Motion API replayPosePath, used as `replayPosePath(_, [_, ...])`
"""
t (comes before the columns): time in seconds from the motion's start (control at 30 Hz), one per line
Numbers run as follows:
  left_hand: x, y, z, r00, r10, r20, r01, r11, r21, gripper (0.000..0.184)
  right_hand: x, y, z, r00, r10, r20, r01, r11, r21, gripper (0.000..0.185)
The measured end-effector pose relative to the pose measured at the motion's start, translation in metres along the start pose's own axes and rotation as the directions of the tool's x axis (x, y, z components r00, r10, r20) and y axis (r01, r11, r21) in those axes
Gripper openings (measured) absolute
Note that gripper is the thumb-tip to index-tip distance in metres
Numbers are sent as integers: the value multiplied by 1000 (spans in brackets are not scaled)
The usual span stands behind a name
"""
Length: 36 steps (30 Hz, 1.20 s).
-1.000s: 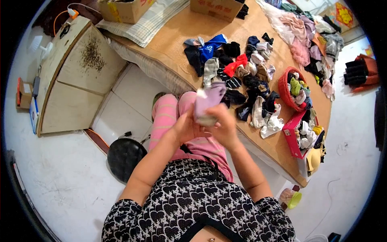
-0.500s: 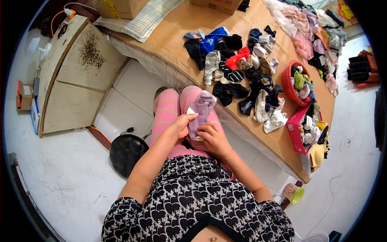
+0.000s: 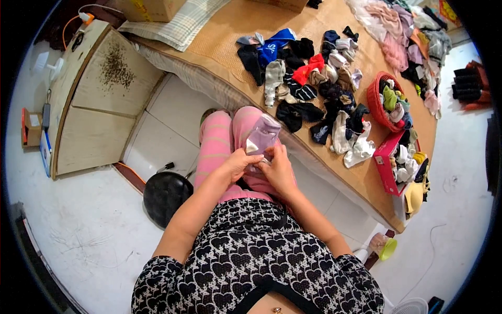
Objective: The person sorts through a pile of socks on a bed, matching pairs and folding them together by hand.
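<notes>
A lilac sock (image 3: 265, 131) with a white patch at one side lies over my lap, on the pink striped trousers (image 3: 215, 133). My left hand (image 3: 239, 161) grips its near end from the left, fingers closed on the fabric. From the right, my right hand (image 3: 277, 166) pinches the same end, and the two hands almost meet. Part of the sock is hidden under my fingers. Beyond my knees, many loose socks (image 3: 299, 115) in black, white, grey and red are spread on the bed mat (image 3: 219, 57).
A red basket (image 3: 377, 104) and a pink box (image 3: 386, 170), both filled with socks, stand near the bed's right edge. Clothes (image 3: 397, 36) are heaped at the far right. A black round stool (image 3: 167, 199) and a cabinet (image 3: 99, 104) are on my left.
The sock's near end has been gathered up between my hands, so less of it shows. My right hand has moved up and closed in beside my left.
</notes>
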<state>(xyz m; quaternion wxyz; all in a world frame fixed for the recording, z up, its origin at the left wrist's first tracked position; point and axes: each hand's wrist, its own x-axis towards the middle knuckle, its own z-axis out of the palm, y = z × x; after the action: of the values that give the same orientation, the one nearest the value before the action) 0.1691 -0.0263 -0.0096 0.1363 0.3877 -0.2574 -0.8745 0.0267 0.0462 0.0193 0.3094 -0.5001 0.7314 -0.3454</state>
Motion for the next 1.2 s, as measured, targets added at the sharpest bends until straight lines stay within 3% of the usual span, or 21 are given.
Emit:
replayPosePath(0.13, [2, -3, 3, 996, -25, -81, 12, 986, -168, 28, 0, 1, -8, 996, -88, -18, 88, 995, 56, 52])
replayPosePath(0.2, [3, -4, 2, 994, -64, -88, 42, 972, -232, 28, -2, -8, -26, 835, -543, 92, 551, 822, -146, 55])
replayPosePath(0.23, [3, -5, 2, 990, -103, -94, 71, 953, -293, 28, -2, -10, -29, 795, -591, 135, 606, 773, -186, 44])
replayPosePath(0.33, [13, -17, -5, 993, -106, -57, 86, 956, -279, 28, 2, 12, -24, 836, -517, 186, 543, 830, -131, 38])
replayPosePath(0.4, [16, -19, -10, 990, -141, -20, 127, 937, -324, 29, 5, 17, -22, 885, -454, 104, 463, 882, -88, 27])
replayPosePath(0.47, [16, -17, -10, 985, -172, 24, 169, 915, -366, 31, 9, 15, -20, 984, -73, 161, 37, 976, 212, 19])
replayPosePath(0.5, [13, -13, -6, 987, -158, 21, 155, 920, -361, 34, 15, 17, -18, 983, -18, 185, -29, 967, 253, 20])
replayPosePath(0.53, [9, -9, -3, 990, -143, 17, 140, 924, -356, 37, 19, 20, -17, 983, -18, 183, -30, 967, 254, 20])
replayPosePath(0.63, [-4, 12, 9, 984, -151, 89, 175, 898, -404, 35, 30, 15, -20, 953, 146, 267, -157, 987, 21, 29])
replayPosePath(0.67, [-4, 10, 10, 984, -152, 90, 176, 898, -404, 35, 32, 18, -17, 953, 147, 265, -159, 987, 21, 29])
replayPosePath(0.73, [-3, 5, 13, 998, -58, 11, 59, 990, -129, 34, 34, 23, -11, 992, 71, 107, -68, 997, -27, 31])
replayPosePath(0.87, [-2, 6, 18, 993, -52, -104, 47, 998, -53, 30, 23, 9, -14, 989, 111, 97, -116, 992, 44, 31])
replayPosePath(0.9, [1, 5, 17, 991, -43, -128, 36, 998, -55, 28, 19, 2, -18, 985, -174, 19, 175, 984, -30, 32])
replayPosePath(0.93, [3, 3, 16, 988, -34, -153, 25, 998, -55, 26, 16, -3, -21, 892, -450, -34, 443, 888, -122, 35])
replayPosePath(0.97, [4, 1, 14, 987, -36, -154, 27, 998, -56, 26, 13, -5, -26, 862, -505, 43, 503, 841, -200, 37])
replayPosePath(1.1, [4, 3, 9, 995, -87, -47, 76, 976, -204, 24, 11, 19, -24, 861, -497, 108, 506, 814, -287, 38])
replayPosePath(1.2, [1, 10, 8, 989, -147, 25, 148, 959, -244, 34, 20, 22, -32, 872, -429, 238, 471, 868, -160, 38])
